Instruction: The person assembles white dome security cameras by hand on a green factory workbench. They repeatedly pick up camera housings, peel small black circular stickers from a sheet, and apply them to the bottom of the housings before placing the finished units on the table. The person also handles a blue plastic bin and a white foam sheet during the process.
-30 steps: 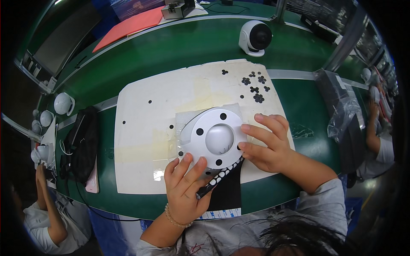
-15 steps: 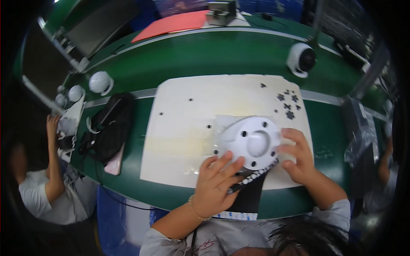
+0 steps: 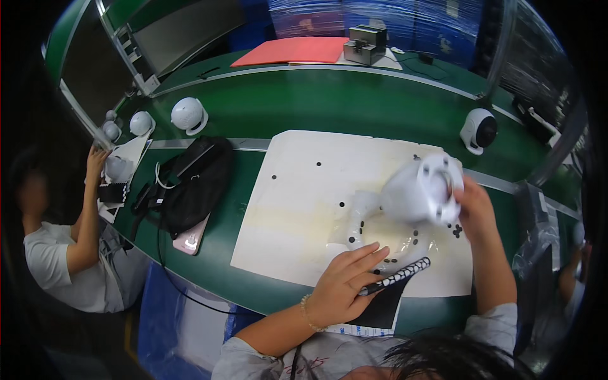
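At lower centre, the left hand (image 3: pixel 345 285) lies flat, fingers spread, pressing a clear bag (image 3: pixel 380 237) onto the white mat (image 3: pixel 304 202). Right of centre, the right hand (image 3: pixel 475 209) grips the lifted white housing (image 3: pixel 421 189).

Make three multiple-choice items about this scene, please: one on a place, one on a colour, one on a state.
1. Where does the black bag lie?
A. left of the white mat
B. on the mat
C. on the red sheet

2. What colour is the table?
A. blue
B. green
C. grey

3. How is the white round part?
A. flat on the mat
B. lifted and tilted in the right hand
C. under the left hand

Answers:
1 A, it rests on green beside the mat.
2 B, green shows around the mat.
3 B, it appears raised above the mat.
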The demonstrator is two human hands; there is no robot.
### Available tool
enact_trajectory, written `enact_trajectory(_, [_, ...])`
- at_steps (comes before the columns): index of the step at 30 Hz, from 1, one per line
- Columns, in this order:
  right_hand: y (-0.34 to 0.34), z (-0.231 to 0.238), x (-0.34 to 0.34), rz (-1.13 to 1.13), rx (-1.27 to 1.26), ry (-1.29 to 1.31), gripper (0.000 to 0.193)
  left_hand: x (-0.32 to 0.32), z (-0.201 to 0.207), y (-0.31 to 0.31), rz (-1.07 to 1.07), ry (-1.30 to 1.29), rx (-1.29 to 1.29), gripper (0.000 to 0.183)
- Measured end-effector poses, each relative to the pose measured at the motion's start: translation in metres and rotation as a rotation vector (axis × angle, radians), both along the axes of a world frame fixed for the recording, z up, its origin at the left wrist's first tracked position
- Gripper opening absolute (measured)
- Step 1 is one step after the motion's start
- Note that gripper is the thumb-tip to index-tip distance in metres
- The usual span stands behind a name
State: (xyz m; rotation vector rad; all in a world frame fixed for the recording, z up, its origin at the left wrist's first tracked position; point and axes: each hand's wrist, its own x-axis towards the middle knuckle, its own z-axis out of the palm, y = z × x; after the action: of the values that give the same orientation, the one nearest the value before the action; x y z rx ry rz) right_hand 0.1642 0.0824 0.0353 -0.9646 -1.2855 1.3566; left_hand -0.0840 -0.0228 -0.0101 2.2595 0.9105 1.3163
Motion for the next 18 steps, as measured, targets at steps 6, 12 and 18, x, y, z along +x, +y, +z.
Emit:
enact_trajectory(6, [0.141,-0.059,0.013,-0.478,0.888,-1.049,0.019,0.001,-0.001,-0.001,-0.062,-0.024,-0.087,0.025])
enact_trajectory(12, [0.175,-0.090,0.018,-0.494,0.649,-1.479,0.018,-0.001,-0.004,-0.002,-0.094,-0.027,-0.216,0.028])
enact_trajectory(18, [0.166,-0.057,-0.009,-0.222,0.362,-1.841,0.023,-0.014,0.013,-0.016,0.083,-0.113,-0.569,0.021])
